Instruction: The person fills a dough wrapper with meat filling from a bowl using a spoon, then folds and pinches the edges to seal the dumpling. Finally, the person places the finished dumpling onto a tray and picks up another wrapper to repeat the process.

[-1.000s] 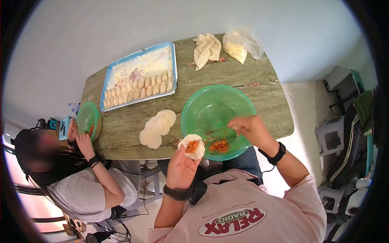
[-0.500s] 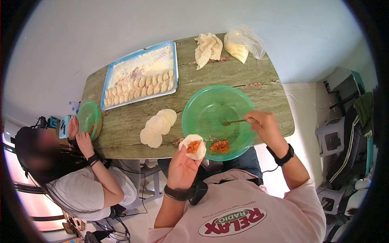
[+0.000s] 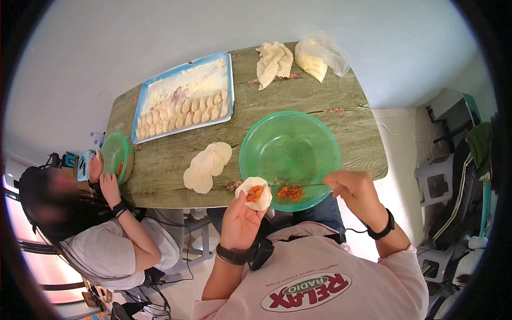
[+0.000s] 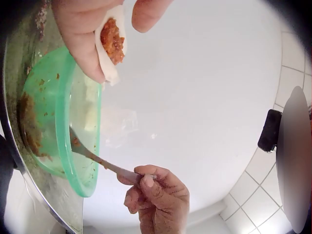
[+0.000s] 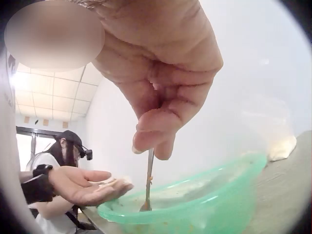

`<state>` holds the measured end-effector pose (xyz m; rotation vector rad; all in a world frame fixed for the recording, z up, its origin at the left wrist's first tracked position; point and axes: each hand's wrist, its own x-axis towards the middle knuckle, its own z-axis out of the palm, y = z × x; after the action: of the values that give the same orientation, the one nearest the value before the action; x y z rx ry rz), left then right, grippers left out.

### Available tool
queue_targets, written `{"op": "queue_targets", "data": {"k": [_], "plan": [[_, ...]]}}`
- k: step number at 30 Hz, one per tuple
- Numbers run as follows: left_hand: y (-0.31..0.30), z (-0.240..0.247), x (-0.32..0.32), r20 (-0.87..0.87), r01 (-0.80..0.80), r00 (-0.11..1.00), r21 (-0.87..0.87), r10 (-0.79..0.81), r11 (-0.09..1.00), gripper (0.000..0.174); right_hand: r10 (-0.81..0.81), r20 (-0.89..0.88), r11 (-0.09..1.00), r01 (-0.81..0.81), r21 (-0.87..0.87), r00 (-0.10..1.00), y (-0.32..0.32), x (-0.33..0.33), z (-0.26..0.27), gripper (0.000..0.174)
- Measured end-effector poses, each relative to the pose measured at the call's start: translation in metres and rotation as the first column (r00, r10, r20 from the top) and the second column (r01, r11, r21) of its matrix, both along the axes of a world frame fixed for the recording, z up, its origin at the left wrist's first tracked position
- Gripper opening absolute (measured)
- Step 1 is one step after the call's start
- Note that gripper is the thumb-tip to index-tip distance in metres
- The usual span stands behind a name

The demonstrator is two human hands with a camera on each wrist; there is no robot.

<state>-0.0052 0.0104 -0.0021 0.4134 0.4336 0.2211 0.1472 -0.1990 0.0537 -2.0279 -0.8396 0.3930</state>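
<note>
A round pale wrapper (image 3: 263,200) with orange filling (image 3: 254,193) lies in my left hand (image 3: 239,226), palm up beside the green bowl (image 3: 290,124); its fingers curve under the wrapper. My right hand (image 3: 352,191), at the bowl's right rim, pinches the handle of a spoon (image 4: 109,165). In the right wrist view the spoon (image 5: 148,190) hangs down from the fingertips of the right hand (image 5: 163,73) into the bowl. A clump of filling (image 3: 290,192) sits at the near side of the bowl.
Overlapping wrappers (image 3: 201,165) lie left of the bowl. A blue-edged tray (image 3: 231,80) holds rows of dumplings (image 3: 186,114). Behind are a cloth (image 3: 274,64) and a plastic bag (image 3: 314,61). At left, another person (image 3: 117,240) works at a smaller green bowl (image 3: 128,144).
My right hand has moved from over the bowl out to its right rim, and the spoon has swung down toward the filling. The left hand and its wrapper have hardly moved.
</note>
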Motion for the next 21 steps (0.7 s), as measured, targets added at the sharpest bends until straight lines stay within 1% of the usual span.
{"op": "queue_targets", "data": {"k": [2, 3, 5, 6, 7, 9, 10, 13, 15, 16, 18, 19, 21], "plan": [[0.0, -0.002, 0.0, 0.001, 0.0, 1.0, 0.005, 0.0, 1.0, 0.043, 0.174, 0.212, 0.982, -0.186, 0.036, 0.962, -0.003, -0.008, -0.001, 0.02], [-0.001, -0.001, 0.001, 0.003, 0.005, 1.0, 0.004, -0.005, 1.0, 0.043, 0.17, 0.213, 0.983, -0.181, 0.036, 0.962, -0.002, -0.011, 0.0, 0.02], [-0.001, 0.001, 0.002, 0.003, 0.0, 1.0, 0.019, 0.0, 1.0, 0.043, 0.263, 0.309, 0.965, -0.254, -0.07, 0.914, 0.003, -0.017, 0.001, 0.026], [-0.001, 0.001, 0.002, 0.003, -0.002, 1.0, 0.019, 0.001, 1.0, 0.043, 0.233, 0.338, 0.971, -0.236, -0.033, 0.912, 0.004, -0.017, -0.003, 0.025], [0.0, 0.001, 0.002, 0.009, 0.006, 1.0, 0.011, -0.006, 1.0, 0.043, 0.236, 0.338, 0.97, -0.24, -0.032, 0.911, 0.003, -0.018, -0.001, 0.025], [0.0, 0.001, 0.001, 0.014, 0.006, 1.0, 0.004, -0.006, 1.0, 0.043, 0.153, 0.362, 0.984, -0.175, 0.028, 0.92, 0.002, -0.019, 0.009, 0.025], [0.0, 0.001, 0.001, 0.005, -0.002, 1.0, 0.009, 0.002, 1.0, 0.043, 0.156, 0.361, 0.984, -0.177, 0.028, 0.92, 0.001, -0.021, 0.012, 0.025], [-0.001, 0.001, 0.002, 0.0, 0.0, 1.0, 0.019, 0.0, 1.0, 0.043, 0.184, 0.352, 0.981, -0.195, -0.003, 0.918, 0.001, -0.025, 0.015, 0.022], [-0.001, 0.001, 0.003, 0.002, 0.006, 1.0, 0.027, -0.006, 1.0, 0.043, 0.264, 0.346, 0.964, -0.234, -0.127, 0.9, 0.004, -0.024, 0.005, 0.019], [-0.001, 0.001, 0.003, 0.003, 0.011, 1.0, 0.02, -0.011, 1.0, 0.043, 0.264, 0.347, 0.964, -0.234, -0.127, 0.9, 0.005, -0.024, 0.0, 0.019], [0.001, 0.001, 0.003, 0.004, 0.008, 1.0, 0.017, -0.008, 1.0, 0.043, 0.254, 0.302, 0.967, -0.245, -0.068, 0.919, 0.007, -0.028, -0.01, 0.017], [0.001, 0.001, 0.003, 0.006, 0.008, 1.0, 0.008, -0.008, 1.0, 0.043, 0.256, 0.3, 0.967, -0.247, -0.067, 0.919, 0.008, -0.031, -0.009, 0.017], [0.0, 0.0, 0.004, 0.008, 0.013, 1.0, -0.003, -0.013, 1.0, 0.043, 0.317, 0.246, 0.944, -0.33, 0.011, 0.916, 0.012, -0.036, -0.007, 0.02]]}}
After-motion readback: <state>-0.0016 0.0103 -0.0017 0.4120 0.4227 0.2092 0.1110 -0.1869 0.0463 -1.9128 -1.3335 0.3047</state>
